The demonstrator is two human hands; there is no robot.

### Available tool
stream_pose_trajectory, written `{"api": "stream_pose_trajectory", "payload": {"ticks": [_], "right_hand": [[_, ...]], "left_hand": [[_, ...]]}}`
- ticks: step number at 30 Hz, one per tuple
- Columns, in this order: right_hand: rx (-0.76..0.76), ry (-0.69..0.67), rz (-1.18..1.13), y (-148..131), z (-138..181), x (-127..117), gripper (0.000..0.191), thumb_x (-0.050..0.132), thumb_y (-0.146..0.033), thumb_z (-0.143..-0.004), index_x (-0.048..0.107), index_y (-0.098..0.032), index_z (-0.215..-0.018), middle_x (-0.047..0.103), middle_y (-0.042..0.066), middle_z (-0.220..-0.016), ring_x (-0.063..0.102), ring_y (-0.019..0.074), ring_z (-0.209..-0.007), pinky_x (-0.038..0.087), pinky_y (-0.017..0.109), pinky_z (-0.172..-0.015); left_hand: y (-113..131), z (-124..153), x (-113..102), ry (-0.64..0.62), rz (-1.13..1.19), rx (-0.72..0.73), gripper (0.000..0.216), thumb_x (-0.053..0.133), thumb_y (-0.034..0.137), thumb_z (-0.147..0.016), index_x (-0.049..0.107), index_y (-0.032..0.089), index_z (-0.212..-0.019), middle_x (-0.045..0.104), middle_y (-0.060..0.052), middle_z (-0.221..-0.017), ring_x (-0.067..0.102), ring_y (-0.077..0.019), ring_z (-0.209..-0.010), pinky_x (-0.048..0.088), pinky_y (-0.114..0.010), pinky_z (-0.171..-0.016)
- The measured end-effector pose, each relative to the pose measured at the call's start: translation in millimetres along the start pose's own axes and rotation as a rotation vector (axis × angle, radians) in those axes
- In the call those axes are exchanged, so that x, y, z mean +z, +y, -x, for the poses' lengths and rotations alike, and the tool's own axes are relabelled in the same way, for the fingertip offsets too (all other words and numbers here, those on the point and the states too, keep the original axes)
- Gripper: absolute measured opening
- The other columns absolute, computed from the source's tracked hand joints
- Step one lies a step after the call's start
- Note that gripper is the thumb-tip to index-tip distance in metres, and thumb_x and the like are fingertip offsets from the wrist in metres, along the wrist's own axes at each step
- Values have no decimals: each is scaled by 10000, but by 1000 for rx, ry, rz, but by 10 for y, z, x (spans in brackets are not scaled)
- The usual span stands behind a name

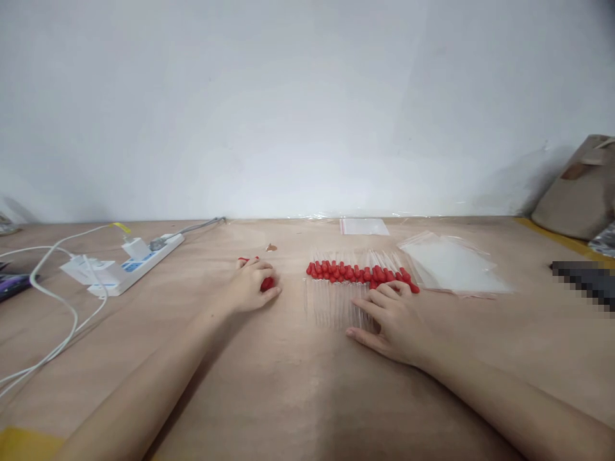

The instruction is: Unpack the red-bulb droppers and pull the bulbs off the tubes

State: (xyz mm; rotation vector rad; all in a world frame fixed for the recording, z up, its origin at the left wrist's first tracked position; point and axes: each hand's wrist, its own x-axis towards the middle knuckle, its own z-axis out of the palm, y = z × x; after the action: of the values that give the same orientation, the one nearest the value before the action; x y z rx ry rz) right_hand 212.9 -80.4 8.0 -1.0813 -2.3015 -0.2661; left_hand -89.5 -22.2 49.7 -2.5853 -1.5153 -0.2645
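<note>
Clear droppers with red rubber bulbs lie side by side in a row on the table, in two facing sets whose bulbs meet in the middle. My right hand rests on the row's right end, its thumb and fingers apart and its fingertips touching the droppers there. To the left of the row, my left hand is curled over red rubber pieces that look like bulbs. Red shows between its thumb and fingers and beyond the knuckles; the rest is hidden under the hand.
Clear plastic bags lie right of the droppers, and a small zip bag is by the wall. A white power strip with chargers and loose white cables takes up the left. A beige bag stands far right.
</note>
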Motion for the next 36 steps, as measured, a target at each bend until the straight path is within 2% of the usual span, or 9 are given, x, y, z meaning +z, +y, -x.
{"api": "stream_pose_trajectory", "payload": {"ticks": [5, 11, 14, 18, 25, 30, 33, 36], "right_hand": [[13, -15, -24, 8, 16, 26, 387, 521, -545, -753, 642, -211, -906, 589, 34, -784, 475, 172, -773, 248, 394, -838], [33, -23, -22, 13, 18, -18, 348, 522, -515, -769, 641, -222, -914, 595, 38, -849, 488, 169, -793, 258, 390, -831], [32, -28, -9, 16, 20, -50, 325, 527, -486, -777, 643, -221, -924, 605, 43, -885, 504, 175, -816, 271, 387, -824], [20, -14, 2, 20, 24, -58, 293, 524, -447, -792, 641, -225, -943, 613, 46, -901, 515, 179, -834, 282, 392, -828], [28, -13, -17, 20, 20, -31, 256, 511, -399, -811, 645, -228, -946, 626, 51, -926, 524, 185, -871, 278, 416, -874], [10, 11, 4, 39, 32, 3, 221, 456, -300, -852, 651, -230, -931, 639, 44, -922, 532, 174, -881, 270, 422, -892], [4, 19, 14, 51, 42, 12, 216, 447, -221, -844, 656, -228, -900, 649, 33, -885, 539, 165, -859, 276, 415, -887], [-2, 4, 7, 54, 50, -1, 204, 469, -221, -828, 653, -235, -916, 655, 29, -872, 541, 171, -858, 276, 418, -891]], "left_hand": [[-2, 2, 37, 68, 25, -17, 203, 504, 374, -775, 616, 213, -829, 605, -62, -1022, 510, -250, -969, 260, -445, -866], [257, -148, 81, 188, 136, -2, 211, 494, 398, -800, 574, 213, -861, 590, -44, -984, 495, -234, -998, 273, -418, -877], [397, -327, 110, 153, 178, 82, 245, 521, 413, -783, 530, 199, -903, 574, -48, -951, 506, -223, -945, 322, -392, -855], [479, -549, 204, 81, 292, 130, 274, 539, 442, -765, 501, 182, -841, 539, -52, -891, 523, -191, -822, 409, -315, -729], [487, -647, 348, 134, 326, 84, 168, 529, 346, -782, 486, 185, -803, 537, -19, -776, 515, -158, -697, 415, -275, -619], [493, -639, 380, 178, 339, 76, 125, 539, 302, -775, 536, 181, -808, 562, -20, -761, 539, -154, -699, 430, -274, -644], [514, -636, 394, 206, 365, 31, 118, 527, 295, -780, 544, 180, -762, 575, -18, -745, 546, -147, -676, 433, -268, -629], [536, -628, 390, 258, 353, -30, 151, 466, 301, -820, 537, 176, -774, 589, -33, -767, 554, -157, -691, 430, -283, -637]]}}
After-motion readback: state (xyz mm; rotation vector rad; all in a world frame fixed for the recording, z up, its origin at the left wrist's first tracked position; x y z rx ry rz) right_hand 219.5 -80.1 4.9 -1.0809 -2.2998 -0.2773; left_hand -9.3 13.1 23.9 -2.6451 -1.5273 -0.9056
